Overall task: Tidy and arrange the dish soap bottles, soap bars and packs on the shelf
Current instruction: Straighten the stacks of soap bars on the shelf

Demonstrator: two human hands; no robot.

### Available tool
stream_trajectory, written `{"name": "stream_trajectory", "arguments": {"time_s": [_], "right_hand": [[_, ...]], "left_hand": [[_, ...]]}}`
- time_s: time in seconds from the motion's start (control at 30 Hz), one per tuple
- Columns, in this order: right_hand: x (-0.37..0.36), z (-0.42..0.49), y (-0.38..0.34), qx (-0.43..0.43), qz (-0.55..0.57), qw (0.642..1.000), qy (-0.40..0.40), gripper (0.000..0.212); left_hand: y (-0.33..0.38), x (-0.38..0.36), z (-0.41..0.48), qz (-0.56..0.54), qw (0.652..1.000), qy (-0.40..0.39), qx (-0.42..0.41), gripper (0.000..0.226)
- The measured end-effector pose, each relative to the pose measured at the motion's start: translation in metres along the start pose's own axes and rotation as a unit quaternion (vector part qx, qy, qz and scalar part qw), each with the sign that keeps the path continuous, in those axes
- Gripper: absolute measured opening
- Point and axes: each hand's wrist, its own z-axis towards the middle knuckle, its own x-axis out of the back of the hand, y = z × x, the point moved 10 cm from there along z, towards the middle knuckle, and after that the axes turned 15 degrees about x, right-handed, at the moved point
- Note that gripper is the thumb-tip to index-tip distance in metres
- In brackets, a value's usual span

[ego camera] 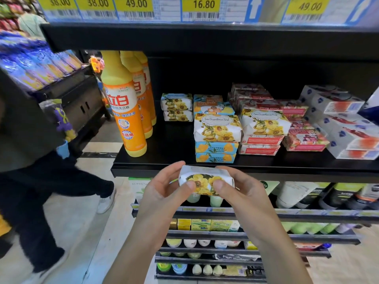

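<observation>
A white soap bar with yellow flowers [206, 178] is held in front of the black shelf's [174, 144] front edge. My left hand [164, 193] grips its left end and my right hand [242, 193] grips its right end, thumbs on the front face. On the shelf, three orange dish soap bottles [125, 111] stand in a row at the left. Two flowered soap bars [177, 107] are stacked behind. A flowered bar tops a stack of blue-yellow soap bars [217, 138]. Red soap packs [260, 144] and white boxes [344, 128] fill the right.
A person in dark trousers and white shoes [41, 191] walks in the aisle at my left. Lower shelves [225, 236] hold bottles and small boxes. The upper shelf edge with yellow price tags [203, 7] hangs overhead.
</observation>
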Motion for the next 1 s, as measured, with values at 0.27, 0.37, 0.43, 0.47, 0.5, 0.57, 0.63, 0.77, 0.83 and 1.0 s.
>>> {"name": "stream_trajectory", "arguments": {"time_s": [0.27, 0.37, 0.43, 0.47, 0.5, 0.57, 0.63, 0.77, 0.83, 1.0], "right_hand": [[0.003, 0.002, -0.003, 0.049, 0.013, 0.998, -0.024, 0.068], [0.001, 0.002, -0.006, 0.065, 0.017, 0.997, -0.040, 0.070], [0.000, 0.002, -0.008, 0.072, 0.027, 0.996, -0.047, 0.074], [-0.001, 0.001, -0.008, 0.075, 0.035, 0.996, -0.047, 0.074], [-0.001, 0.001, -0.008, 0.077, 0.043, 0.995, -0.046, 0.073], [-0.004, 0.001, -0.009, 0.080, 0.055, 0.994, -0.052, 0.073], [-0.005, 0.001, -0.008, 0.079, 0.061, 0.994, -0.053, 0.070], [0.002, 0.003, -0.002, 0.047, 0.054, 0.997, -0.007, 0.060], [0.001, 0.003, 0.001, 0.034, 0.046, 0.998, 0.001, 0.058], [-0.003, 0.001, -0.001, 0.037, 0.021, 0.999, 0.000, 0.046]], "left_hand": [[0.002, -0.008, -0.002, -0.001, 0.999, -0.026, 0.020, 0.061], [-0.001, -0.011, -0.002, -0.011, 0.999, -0.037, 0.032, 0.061], [-0.002, -0.012, -0.001, -0.006, 0.999, -0.044, 0.032, 0.054], [-0.002, -0.012, -0.001, -0.004, 0.998, -0.047, 0.032, 0.052], [-0.002, -0.012, 0.000, -0.004, 0.998, -0.047, 0.032, 0.050], [-0.003, -0.010, 0.000, -0.006, 0.998, -0.046, 0.031, 0.050], [-0.004, -0.009, 0.000, -0.005, 0.999, -0.042, 0.024, 0.053], [-0.006, -0.005, 0.000, -0.007, 1.000, -0.025, 0.017, 0.059], [-0.007, -0.005, 0.000, -0.005, 1.000, -0.023, 0.016, 0.057], [-0.007, -0.005, -0.002, 0.003, 1.000, -0.017, 0.009, 0.054]]}}
